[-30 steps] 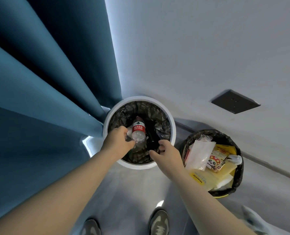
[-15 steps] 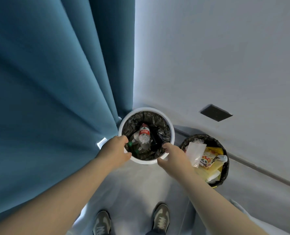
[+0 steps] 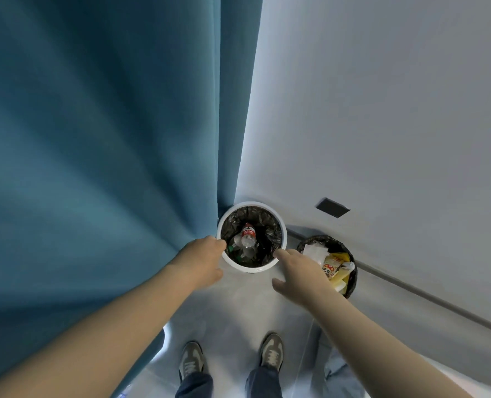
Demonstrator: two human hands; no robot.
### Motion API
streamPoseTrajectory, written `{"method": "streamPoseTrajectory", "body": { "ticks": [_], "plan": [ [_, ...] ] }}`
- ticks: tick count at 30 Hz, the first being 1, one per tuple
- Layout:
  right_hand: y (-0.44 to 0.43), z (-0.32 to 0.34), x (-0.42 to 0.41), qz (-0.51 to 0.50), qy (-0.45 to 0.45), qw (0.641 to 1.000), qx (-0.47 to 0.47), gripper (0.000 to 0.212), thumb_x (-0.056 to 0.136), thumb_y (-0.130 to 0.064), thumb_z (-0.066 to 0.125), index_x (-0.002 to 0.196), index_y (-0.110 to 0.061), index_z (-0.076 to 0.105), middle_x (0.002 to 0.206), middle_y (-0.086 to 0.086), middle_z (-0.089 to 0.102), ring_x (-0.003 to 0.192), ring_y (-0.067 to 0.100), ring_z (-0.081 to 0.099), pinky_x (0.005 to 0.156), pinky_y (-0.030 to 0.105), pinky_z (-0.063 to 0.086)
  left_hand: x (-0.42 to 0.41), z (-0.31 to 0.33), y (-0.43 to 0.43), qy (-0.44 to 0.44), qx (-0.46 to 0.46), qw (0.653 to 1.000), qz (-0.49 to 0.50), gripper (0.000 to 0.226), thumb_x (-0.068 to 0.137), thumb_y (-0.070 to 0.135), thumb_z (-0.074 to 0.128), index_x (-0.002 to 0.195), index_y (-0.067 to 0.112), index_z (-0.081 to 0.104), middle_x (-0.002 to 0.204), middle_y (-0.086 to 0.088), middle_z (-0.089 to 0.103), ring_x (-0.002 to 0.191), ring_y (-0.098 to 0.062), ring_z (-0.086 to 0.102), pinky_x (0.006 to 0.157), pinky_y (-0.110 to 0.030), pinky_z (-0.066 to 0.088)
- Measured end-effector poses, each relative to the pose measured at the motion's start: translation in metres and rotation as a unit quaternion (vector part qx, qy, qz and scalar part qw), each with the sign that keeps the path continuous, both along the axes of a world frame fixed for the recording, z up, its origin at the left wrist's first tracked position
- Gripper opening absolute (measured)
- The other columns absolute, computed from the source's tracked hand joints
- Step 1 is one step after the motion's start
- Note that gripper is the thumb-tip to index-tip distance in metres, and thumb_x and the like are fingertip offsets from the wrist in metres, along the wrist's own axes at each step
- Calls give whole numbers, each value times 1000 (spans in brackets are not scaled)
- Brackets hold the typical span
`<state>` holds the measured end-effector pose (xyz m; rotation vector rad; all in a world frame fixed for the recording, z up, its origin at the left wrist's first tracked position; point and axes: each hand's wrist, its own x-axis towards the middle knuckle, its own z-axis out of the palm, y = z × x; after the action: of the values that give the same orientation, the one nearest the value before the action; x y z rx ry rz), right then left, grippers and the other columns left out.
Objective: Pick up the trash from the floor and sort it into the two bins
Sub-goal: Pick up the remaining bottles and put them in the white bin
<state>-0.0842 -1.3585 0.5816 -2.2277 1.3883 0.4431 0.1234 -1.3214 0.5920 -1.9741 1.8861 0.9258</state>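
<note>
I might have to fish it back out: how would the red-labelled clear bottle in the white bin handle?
The bottle looks empty, so probably light. Its thin clear walls would likely dent under a squeeze. Round and lying on other bottles in the white bin, it may roll or slip when nudged.

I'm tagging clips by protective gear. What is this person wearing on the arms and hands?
No sleeves show: the left forearm and right forearm are bare up to the frame's edge. The left hand and right hand wear no gloves, and I see no watch, ring, bracelet or marking on either.
</note>
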Motion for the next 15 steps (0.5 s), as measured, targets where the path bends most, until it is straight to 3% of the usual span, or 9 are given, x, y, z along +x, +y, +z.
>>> {"method": "streamPoseTrajectory", "body": {
  "ticks": [6,10,15],
  "plan": [
    [31,74,4,72,32,997,-6,41,83,-32,60,120,-18,51,110,3,58,98,24,59,76,34,51,-1,74,35,-27,8,998,-48,28,86,20,53,112,9,51,113,-8,53,100,-29,56,74,-31,41],
    [50,123,12,114,39,992,-27,47,85,-28,60,129,-18,47,113,6,58,101,26,59,76,34,48,7,113,61,-35,4,998,-60,26,86,22,53,109,10,51,113,-8,55,100,-28,57,74,-32,42],
    [73,171,24,115,39,992,-43,47,82,-30,61,127,-20,50,115,5,61,104,27,60,81,35,49,18,161,87,-16,-13,999,-43,42,87,30,57,126,14,51,122,-5,56,108,-27,56,83,-32,46]
  ]
}}
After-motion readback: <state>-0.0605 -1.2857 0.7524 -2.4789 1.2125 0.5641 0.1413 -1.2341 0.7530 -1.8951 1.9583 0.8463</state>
